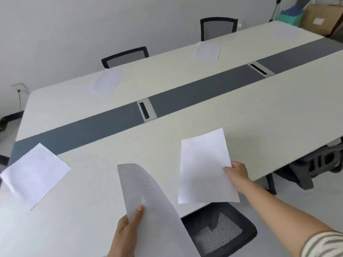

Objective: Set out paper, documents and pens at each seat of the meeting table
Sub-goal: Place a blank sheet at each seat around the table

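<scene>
View: head, the only one.
Right hand [236, 175]: pinches the sheet [204, 167] at its right edge, thumb on top.
Sheet: at the near edge of the table [259, 112], its lower end past the rim above the near chair [219, 229]. I cannot tell whether it lies flat yet.
Left hand [126, 232]: fingers curled round the lower end of the sheaf [148, 201], which is held upright and bowed.
Risk 1: if let go here, the sheet's overhang may tip it onto the chair.
Risk 2: the sheaf is gripped at one end only, so it may sag or fan out and drop a page.
Risk 3: the right arm's withdrawal may drag the sheet askew.
Count, laid sheets: four, near left [35, 175], far left [107, 81], far middle [207, 51] and far right [285, 32], which is faint.
Count, sheets in hand: one on the right; the sheaf's number cannot be told.
Count, chairs: four.
Count, pens: none in view.
</scene>
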### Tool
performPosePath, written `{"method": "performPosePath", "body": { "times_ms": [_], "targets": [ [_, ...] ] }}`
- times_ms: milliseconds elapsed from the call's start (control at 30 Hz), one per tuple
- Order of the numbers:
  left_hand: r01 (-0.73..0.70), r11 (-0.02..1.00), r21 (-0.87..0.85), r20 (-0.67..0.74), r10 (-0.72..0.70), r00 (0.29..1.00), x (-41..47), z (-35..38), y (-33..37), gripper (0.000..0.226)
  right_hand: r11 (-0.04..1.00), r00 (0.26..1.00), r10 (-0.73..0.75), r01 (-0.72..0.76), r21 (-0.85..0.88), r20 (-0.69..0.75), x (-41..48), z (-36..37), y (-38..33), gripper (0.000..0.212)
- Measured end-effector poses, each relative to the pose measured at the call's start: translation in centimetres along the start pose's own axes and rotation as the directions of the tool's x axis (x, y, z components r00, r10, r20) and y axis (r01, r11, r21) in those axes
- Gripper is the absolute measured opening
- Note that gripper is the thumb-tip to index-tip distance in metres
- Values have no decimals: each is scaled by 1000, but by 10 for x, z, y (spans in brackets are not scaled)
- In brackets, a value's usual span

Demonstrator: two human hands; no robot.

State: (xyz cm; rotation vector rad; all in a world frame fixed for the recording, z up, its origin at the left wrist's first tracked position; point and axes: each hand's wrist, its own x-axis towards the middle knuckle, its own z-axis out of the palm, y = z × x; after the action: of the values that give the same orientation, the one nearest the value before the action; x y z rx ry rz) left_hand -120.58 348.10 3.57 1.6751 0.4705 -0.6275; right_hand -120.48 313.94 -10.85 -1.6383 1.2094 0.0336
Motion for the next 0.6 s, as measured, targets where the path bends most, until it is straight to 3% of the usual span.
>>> {"method": "performPosePath", "body": {
  "times_ms": [233,400,467,533,600],
  "targets": [
    [70,998,2,-47,-70,996,24,-19,2,32,979,999,43,-43,-199,-4,36,34,-6,22],
    [77,997,-16,6,-77,997,28,-2,14,33,942,999,49,-38,-332,23,31,25,-11,25],
    [84,996,-16,71,-83,994,30,12,23,32,924,999,37,-20,-381,36,23,16,-10,38],
    [81,997,-18,147,-78,986,33,29,31,31,946,999,22,-10,-323,33,12,5,-6,48],
    [72,997,-3,216,-69,974,33,48,40,32,973,998,4,11,-231,63,-3,-9,-1,44]
  ]
}}
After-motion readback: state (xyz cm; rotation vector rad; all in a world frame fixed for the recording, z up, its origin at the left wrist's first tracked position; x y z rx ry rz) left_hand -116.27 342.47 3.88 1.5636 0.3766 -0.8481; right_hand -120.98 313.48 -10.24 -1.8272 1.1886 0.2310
